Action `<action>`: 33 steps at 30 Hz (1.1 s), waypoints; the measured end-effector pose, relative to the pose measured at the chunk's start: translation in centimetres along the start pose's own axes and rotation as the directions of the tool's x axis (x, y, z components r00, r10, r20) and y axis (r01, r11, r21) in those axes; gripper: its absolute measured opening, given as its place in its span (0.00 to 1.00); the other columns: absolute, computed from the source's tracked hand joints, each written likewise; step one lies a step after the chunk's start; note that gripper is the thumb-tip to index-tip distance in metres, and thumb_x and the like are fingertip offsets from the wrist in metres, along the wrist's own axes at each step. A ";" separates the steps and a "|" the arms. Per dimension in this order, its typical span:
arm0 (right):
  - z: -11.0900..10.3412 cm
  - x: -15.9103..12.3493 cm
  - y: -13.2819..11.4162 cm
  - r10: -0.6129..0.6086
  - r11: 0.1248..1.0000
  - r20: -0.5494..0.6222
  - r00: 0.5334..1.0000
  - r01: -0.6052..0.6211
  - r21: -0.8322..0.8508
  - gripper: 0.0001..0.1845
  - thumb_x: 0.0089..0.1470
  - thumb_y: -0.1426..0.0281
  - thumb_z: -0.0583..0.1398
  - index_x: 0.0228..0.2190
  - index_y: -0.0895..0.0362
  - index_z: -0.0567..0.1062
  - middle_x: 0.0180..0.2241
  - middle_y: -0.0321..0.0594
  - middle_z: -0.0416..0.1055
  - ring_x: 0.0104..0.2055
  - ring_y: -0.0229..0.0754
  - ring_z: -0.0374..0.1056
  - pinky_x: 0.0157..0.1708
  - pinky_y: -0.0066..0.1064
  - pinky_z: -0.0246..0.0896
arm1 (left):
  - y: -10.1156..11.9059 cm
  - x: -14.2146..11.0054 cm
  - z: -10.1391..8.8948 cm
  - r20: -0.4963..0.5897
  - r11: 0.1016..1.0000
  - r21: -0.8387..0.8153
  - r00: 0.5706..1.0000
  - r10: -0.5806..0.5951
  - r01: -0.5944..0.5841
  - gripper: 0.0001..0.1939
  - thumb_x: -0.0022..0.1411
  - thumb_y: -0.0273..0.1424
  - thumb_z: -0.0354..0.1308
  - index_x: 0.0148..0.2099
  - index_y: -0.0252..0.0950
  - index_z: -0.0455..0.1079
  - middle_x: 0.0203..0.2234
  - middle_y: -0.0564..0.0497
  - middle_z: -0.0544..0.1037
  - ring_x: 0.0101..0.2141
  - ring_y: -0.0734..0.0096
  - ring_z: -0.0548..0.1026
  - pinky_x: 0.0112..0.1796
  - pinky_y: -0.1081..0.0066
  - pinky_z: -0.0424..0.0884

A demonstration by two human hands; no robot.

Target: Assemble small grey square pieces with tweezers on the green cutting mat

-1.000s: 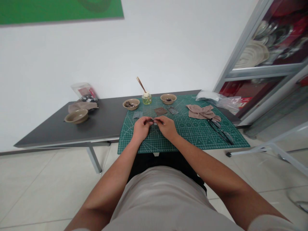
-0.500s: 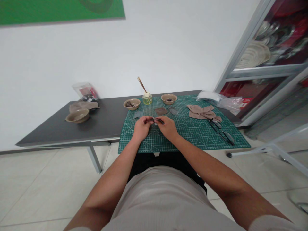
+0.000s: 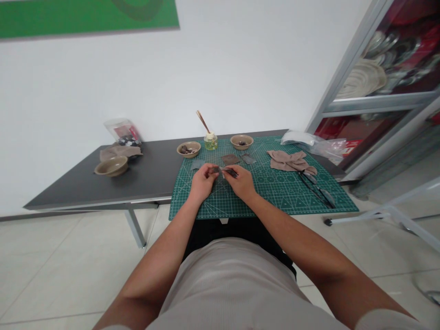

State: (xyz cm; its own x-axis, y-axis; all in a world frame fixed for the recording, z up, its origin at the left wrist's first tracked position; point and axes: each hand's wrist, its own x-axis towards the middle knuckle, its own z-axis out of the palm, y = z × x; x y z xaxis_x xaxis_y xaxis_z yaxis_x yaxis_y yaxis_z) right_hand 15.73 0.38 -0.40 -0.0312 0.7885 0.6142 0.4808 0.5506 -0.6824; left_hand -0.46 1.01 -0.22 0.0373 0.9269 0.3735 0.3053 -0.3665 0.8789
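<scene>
My left hand [image 3: 202, 182] and my right hand [image 3: 241, 182] meet over the green cutting mat [image 3: 275, 192], fingertips pinched together. Between them is a small dark piece [image 3: 216, 170], held by the left fingers. The right fingers pinch a thin dark tool [image 3: 229, 172] that points at the piece. Small grey and brown fabric squares [image 3: 229, 159] lie on the mat just beyond my hands.
Two tan bowls [image 3: 188, 148] [image 3: 241, 141] and a small glass jar with sticks [image 3: 210, 140] stand at the mat's far edge. Beige cloth [image 3: 288, 160], scissors [image 3: 314, 185] and plastic bags [image 3: 311, 140] lie to the right. Another bowl [image 3: 112, 166] and a bag sit far left. A metal shelf [image 3: 378, 91] stands on the right.
Both hands stay pinched together at the same spot on the mat; only the fingers shift slightly.
</scene>
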 end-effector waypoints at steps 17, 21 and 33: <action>-0.2 0.1 -0.4 0.041 0.999 0.042 0.998 -0.042 0.013 0.08 0.55 0.65 0.60 0.34 0.54 0.79 0.32 0.38 0.78 0.33 0.42 0.72 0.36 0.32 0.64 | -0.4 0.0 0.1 0.012 0.987 -0.156 0.999 -0.038 0.039 0.13 0.51 0.30 0.65 0.41 0.36 0.75 0.33 0.50 0.81 0.35 0.68 0.78 0.42 0.66 0.73; -0.1 0.1 -0.1 0.014 0.999 0.064 0.998 -0.017 0.040 0.07 0.54 0.67 0.62 0.34 0.53 0.79 0.34 0.38 0.78 0.35 0.42 0.73 0.39 0.33 0.66 | -0.3 -0.1 -0.1 0.001 0.989 -0.127 0.997 -0.075 0.075 0.16 0.49 0.28 0.65 0.43 0.36 0.77 0.33 0.50 0.81 0.35 0.67 0.78 0.43 0.65 0.72; 0.2 0.2 0.2 -0.027 0.998 0.079 0.997 0.023 0.051 0.06 0.53 0.70 0.63 0.35 0.54 0.79 0.36 0.38 0.78 0.38 0.42 0.74 0.42 0.34 0.67 | 0.7 -0.2 -0.2 -0.011 0.992 -0.086 0.995 -0.098 0.096 0.11 0.48 0.25 0.64 0.37 0.35 0.77 0.32 0.50 0.81 0.34 0.67 0.78 0.42 0.66 0.72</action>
State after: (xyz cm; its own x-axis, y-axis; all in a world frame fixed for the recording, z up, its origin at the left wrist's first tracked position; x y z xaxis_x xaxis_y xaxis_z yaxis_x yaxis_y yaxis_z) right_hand 15.64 0.72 -0.49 -0.1133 0.7924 0.5994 0.4342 0.5821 -0.6875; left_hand -0.42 0.57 0.33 -0.0034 0.9573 0.2892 0.2247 -0.2811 0.9330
